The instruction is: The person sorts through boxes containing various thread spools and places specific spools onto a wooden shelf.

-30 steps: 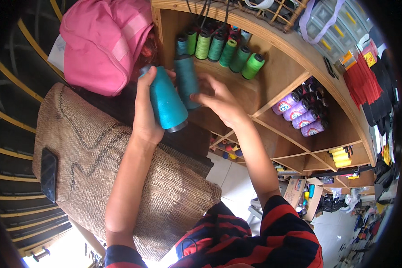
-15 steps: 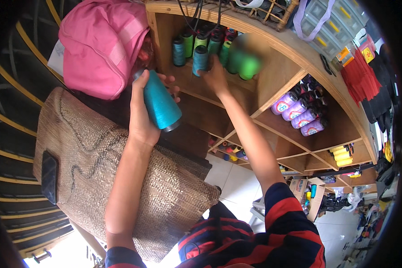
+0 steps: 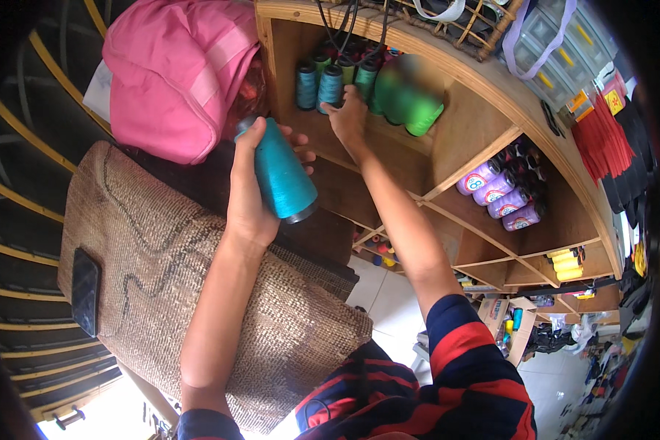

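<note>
In my left hand (image 3: 260, 187) is a large teal cone of thread (image 3: 282, 172), tilted, with dark ends; my thumb and fingers wrap round its upper part. My right hand (image 3: 350, 121) reaches into a shelf compartment with thumb and fingers apart. Its thumb is close beside the bottom of a blue thread spool (image 3: 330, 89); whether they touch I cannot tell. Another blue spool (image 3: 306, 86) stands just left of it. To the right stand a green-teal spool (image 3: 366, 75) and a bright green spool (image 3: 424, 121), the latter partly blurred.
The wooden shelf unit (image 3: 484, 143) curves to the right, with purple-wrapped spools (image 3: 506, 200) and yellow spools (image 3: 567, 264) in other compartments. A pink bag (image 3: 172, 81) lies at upper left. A dark phone (image 3: 86, 292) rests on the woven mat (image 3: 161, 271). Black cords (image 3: 352, 29) hang before the spools.
The blue spool that my right hand was at now stands further back, beside the other blue one. My right fingers have spread away from it. My left hand still holds the teal cone.
</note>
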Available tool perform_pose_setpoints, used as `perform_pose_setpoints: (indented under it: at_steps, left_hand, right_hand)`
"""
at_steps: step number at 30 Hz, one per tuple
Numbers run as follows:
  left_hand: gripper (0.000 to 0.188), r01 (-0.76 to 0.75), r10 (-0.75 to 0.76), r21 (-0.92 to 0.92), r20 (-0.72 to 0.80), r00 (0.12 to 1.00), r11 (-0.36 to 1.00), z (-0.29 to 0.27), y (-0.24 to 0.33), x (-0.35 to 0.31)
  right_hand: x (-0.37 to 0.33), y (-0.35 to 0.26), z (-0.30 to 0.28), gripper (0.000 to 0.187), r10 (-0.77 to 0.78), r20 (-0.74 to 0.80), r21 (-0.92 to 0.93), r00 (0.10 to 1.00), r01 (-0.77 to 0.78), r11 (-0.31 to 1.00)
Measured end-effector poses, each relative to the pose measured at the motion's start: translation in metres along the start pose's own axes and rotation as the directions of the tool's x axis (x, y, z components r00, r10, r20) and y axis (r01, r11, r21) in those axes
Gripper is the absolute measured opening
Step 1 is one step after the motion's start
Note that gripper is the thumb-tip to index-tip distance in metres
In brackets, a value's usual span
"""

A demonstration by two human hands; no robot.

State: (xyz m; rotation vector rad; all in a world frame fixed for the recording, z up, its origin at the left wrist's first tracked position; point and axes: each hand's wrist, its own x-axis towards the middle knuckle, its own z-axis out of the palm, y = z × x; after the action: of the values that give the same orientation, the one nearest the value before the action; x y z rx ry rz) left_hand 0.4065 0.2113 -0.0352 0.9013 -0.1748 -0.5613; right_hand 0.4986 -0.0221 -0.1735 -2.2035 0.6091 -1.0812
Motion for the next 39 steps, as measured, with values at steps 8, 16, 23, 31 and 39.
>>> perform_pose_setpoints:
  at_steps: [8,16,23,31,39]
  left_hand:
    - [0.05,0.022,-0.022,-0.021,0.02,1.0,1.0,0.002,-0.003,0.003]
    - [0.052,-0.073,0.073,-0.006,-0.036,0.997,0.997,-0.001,-0.004,0.002]
    - [0.058,-0.13,0.14,0.254,-0.024,0.99,0.959,0.004,-0.009,0.001]
    - [0.058,-0.053,0.075,0.305,-0.061,0.995,0.951,-0.003,-0.012,0.007]
    - [0.053,-0.049,0.064,0.306,-0.04,0.997,0.951,-0.004,-0.01,0.003]
  right_hand:
    - [-0.01,-0.001,-0.023,0.041,-0.131,-0.176,0.091,0.976,0.148,0.985]
    - [-0.083,-0.138,-0.152,0.037,-0.189,0.572,0.669,0.799,-0.32,0.671]
    - [-0.081,-0.125,-0.15,0.053,-0.244,0.572,0.559,0.783,-0.155,0.814]
    - [-0.029,-0.008,-0.084,0.054,0.043,0.099,0.31,0.994,-0.072,0.948]
    - [-0.009,0.004,-0.057,0.058,0.033,0.037,0.15,0.999,-0.038,0.988]
